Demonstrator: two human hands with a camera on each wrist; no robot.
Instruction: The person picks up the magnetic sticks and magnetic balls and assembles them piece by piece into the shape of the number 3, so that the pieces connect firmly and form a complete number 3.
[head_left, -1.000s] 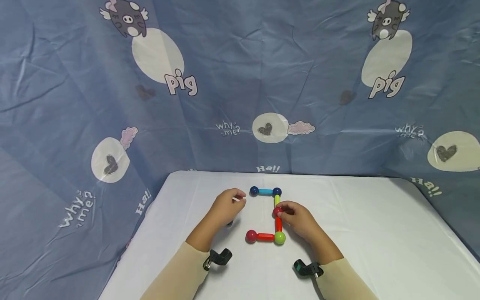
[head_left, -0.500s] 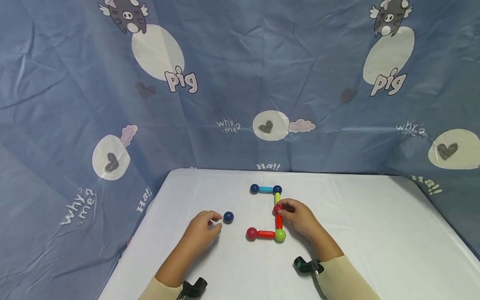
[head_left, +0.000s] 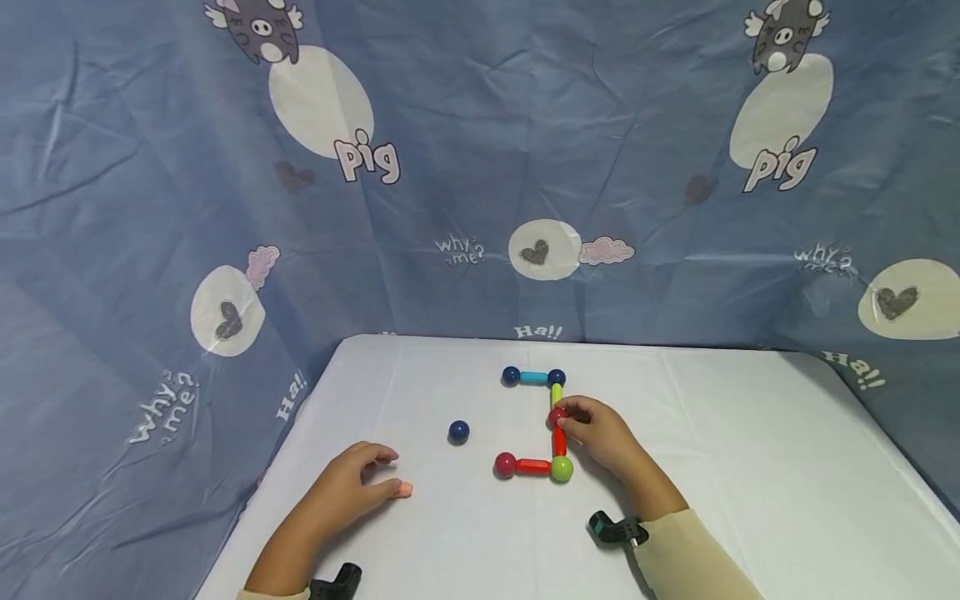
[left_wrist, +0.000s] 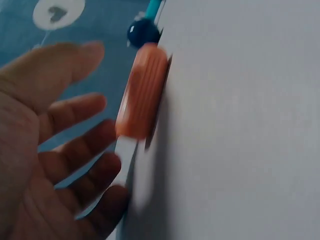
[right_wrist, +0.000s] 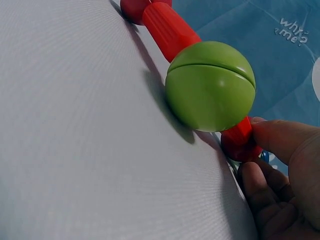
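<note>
On the white table, an orange ridged rod [left_wrist: 142,92] lies beside my left hand [head_left: 347,492]. The thumb and fingers are spread around its near end, and in the left wrist view the hand holds nothing. My right hand [head_left: 606,437] pinches a red ball [head_left: 556,417] between thumb and fingers. That ball sits in a joined chain: a light blue rod [head_left: 534,377] between two navy balls at the far end, a yellow-green rod [head_left: 556,395], then a red rod [head_left: 558,442] down to a green ball [right_wrist: 210,87]. Another red rod [head_left: 533,467] runs left to a crimson ball [head_left: 506,465].
A loose navy ball [head_left: 459,432] lies between my left hand and the chain. Behind the table's far edge hangs a blue printed curtain [head_left: 450,167]. Black wrist cameras sit on both wrists, the right camera [head_left: 617,528] low over the table.
My left hand has moved left and toward me, away from the loose navy ball, to the orange rod, which has come into view. The right hand keeps its pinch on the red ball.
</note>
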